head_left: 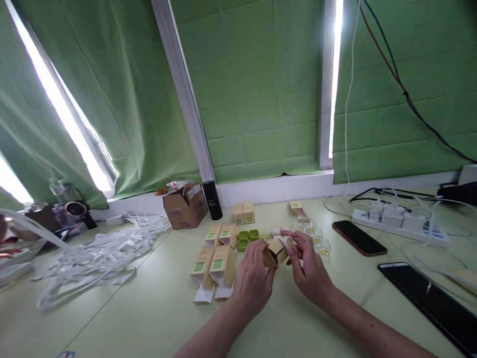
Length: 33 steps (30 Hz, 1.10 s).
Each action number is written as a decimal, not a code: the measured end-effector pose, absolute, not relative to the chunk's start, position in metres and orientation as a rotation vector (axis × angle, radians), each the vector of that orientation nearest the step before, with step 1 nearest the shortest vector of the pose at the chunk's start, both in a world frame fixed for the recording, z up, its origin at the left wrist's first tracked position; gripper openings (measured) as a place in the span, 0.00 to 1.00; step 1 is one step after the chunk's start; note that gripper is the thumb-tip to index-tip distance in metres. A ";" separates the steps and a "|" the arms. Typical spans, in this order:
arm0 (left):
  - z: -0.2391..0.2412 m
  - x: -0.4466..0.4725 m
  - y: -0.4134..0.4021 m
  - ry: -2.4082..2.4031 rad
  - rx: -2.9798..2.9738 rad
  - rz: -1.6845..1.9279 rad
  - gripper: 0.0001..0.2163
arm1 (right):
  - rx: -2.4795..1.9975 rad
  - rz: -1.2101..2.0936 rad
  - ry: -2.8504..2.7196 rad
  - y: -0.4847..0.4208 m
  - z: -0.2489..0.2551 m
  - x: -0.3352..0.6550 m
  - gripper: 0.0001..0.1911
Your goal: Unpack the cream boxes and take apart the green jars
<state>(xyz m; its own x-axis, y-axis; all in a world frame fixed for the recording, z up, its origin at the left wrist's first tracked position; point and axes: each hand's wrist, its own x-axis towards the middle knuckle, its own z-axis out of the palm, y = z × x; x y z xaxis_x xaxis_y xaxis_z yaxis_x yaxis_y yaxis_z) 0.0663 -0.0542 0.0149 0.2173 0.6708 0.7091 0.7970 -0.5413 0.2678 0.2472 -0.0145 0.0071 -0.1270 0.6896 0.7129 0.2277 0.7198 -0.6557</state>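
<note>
Between my two hands is a small tan carton (276,251), its near end open with flaps sticking out. My left hand (255,276) grips the carton's left side, fingers on top. On the other side, my right hand (308,268) pinches a flap at the right. Left of my hands stand several like cartons (222,264) with green labels, some with white flaps folded out. Green square cups (248,236) sit just behind my left hand. Clear round containers with gold centres (319,240) lie behind my right hand. White pieces beyond the carton are partly hidden by my fingers.
A phone (358,237) and a tablet-like black device (428,293) lie at right, near a power strip (402,226) with cables. At the back are a brown cardboard box (185,206) and a black cylinder (212,200). White straps (112,248) are heaped at left.
</note>
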 end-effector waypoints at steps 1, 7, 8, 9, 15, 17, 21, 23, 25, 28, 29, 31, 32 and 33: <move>0.014 0.066 -0.054 -1.426 -2.333 -1.261 0.25 | -0.731 0.474 -1.665 -0.014 0.007 0.247 0.16; 0.011 0.064 -0.053 -1.400 -2.381 -1.377 0.22 | -0.777 0.327 -1.552 -0.004 0.013 0.255 0.17; 0.012 0.065 -0.054 -1.389 -2.402 -1.380 0.21 | -0.783 0.277 -1.529 -0.001 0.014 0.257 0.16; 0.014 0.065 -0.054 -1.388 -2.422 -1.380 0.20 | -0.789 0.227 -1.510 0.002 0.015 0.259 0.16; 0.022 0.068 -0.058 -1.439 -2.496 -1.339 0.23 | -0.730 -0.103 -1.552 0.013 0.017 0.270 0.17; 0.020 0.068 -0.058 -1.448 -2.494 -1.327 0.26 | -0.667 -0.176 -1.626 0.013 0.017 0.271 0.20; 0.013 0.066 -0.055 -1.451 -2.433 -1.331 0.29 | -0.528 -0.239 -1.807 0.008 0.016 0.269 0.27; 0.010 0.065 -0.053 -1.471 -2.412 -1.332 0.30 | -0.483 -0.230 -1.870 0.004 0.016 0.266 0.27; 0.008 0.064 -0.051 -1.487 -2.406 -1.330 0.30 | -0.463 -0.216 -1.900 0.000 0.017 0.264 0.26; 0.007 0.064 -0.049 -1.488 -2.392 -1.330 0.31 | -0.470 -0.202 -1.872 -0.005 0.021 0.263 0.21; 0.007 0.064 -0.049 -1.483 -2.381 -1.333 0.31 | -0.475 -0.199 -1.852 -0.006 0.022 0.263 0.19; 0.008 0.064 -0.048 -1.468 -2.346 -1.343 0.31 | -0.485 -0.196 -1.827 -0.008 0.024 0.263 0.17; 0.008 0.064 -0.048 -1.458 -2.325 -1.346 0.31 | -0.491 -0.198 -1.828 -0.009 0.024 0.263 0.17; 0.009 0.064 -0.048 -1.448 -2.304 -1.343 0.31 | -0.501 -0.200 -1.837 -0.010 0.023 0.262 0.15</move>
